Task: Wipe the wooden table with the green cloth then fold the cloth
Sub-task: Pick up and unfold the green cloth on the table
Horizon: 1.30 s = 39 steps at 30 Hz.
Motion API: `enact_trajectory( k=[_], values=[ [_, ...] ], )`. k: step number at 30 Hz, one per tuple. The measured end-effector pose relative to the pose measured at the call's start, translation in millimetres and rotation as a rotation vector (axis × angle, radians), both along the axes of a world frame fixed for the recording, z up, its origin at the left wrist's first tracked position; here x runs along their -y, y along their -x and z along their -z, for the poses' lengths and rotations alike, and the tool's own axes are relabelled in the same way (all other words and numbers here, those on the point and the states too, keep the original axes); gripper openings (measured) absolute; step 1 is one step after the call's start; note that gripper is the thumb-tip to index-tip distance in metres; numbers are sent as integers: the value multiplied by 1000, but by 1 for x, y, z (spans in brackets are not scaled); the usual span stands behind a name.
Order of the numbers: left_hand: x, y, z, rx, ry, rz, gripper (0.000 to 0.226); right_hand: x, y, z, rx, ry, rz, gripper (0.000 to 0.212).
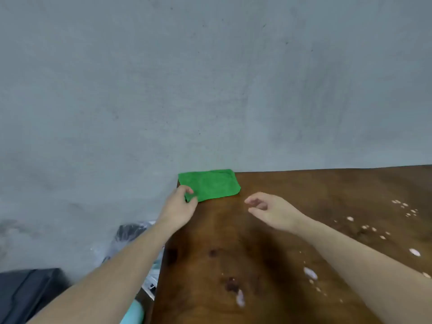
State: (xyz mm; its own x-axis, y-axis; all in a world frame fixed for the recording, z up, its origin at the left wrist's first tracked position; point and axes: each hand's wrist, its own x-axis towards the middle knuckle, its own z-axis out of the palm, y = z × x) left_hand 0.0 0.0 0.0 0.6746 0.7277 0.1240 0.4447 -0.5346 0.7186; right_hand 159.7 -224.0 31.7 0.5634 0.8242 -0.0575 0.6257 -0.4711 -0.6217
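The near-left corner of the green cloth (210, 185) is pinched by the left hand (180, 204). The right hand (268, 210), loosely curled and empty, is held just at four o'clock of it. The cloth's long axis runs nine to three at the wooden table (292, 230)'s far-left corner.

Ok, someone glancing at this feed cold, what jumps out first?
The green cloth, lying folded at the table's far left corner against the grey wall. The left hand pinches its near corner; the right hand hovers open beside it. Pale specks dot the wood on the right.
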Motion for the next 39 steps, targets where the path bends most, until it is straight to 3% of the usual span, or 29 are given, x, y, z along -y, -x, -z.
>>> enact_trajectory(
  k=[8,11,16,19,21,22,25,27,29,31,32,36,39],
  values=[
    [-42,-52,38,-214,-214,-59,42,-131,-57,25,54,30,73,43],
    [-52,-58,44,-174,-196,-53,47,-152,-69,41,91,111,108,51],
    [-58,-59,35,-170,-125,37,37,-149,-70,52,151,99,80,38],
    [-54,-45,31,-191,-139,102,24,-137,-70,46,156,132,55,19],
    [-52,-35,31,-216,-151,136,10,-129,-72,43,141,150,79,43],
    [-52,-32,32,-208,-155,151,12,-126,-74,42,141,166,93,48],
    [-51,-31,30,-154,-71,131,45,-122,-78,45,104,164,106,34],
    [-54,-36,31,-125,-54,103,34,-122,-78,45,39,127,103,38],
    [-61,-41,29,-146,-67,79,14,-123,-77,45,69,116,71,27],
    [-65,-45,26,-195,-47,63,33,-124,-76,43,107,98,52,15],
    [-65,-47,24,-206,-54,51,30,-124,-77,43,111,65,57,11],
    [-64,-46,16,-135,-189,-4,5,-121,-79,33,-95,-126,79,19],
    [-64,-40,4,36,-13,75,9,-116,-78,22,-181,-200,45,21]
  ],
)
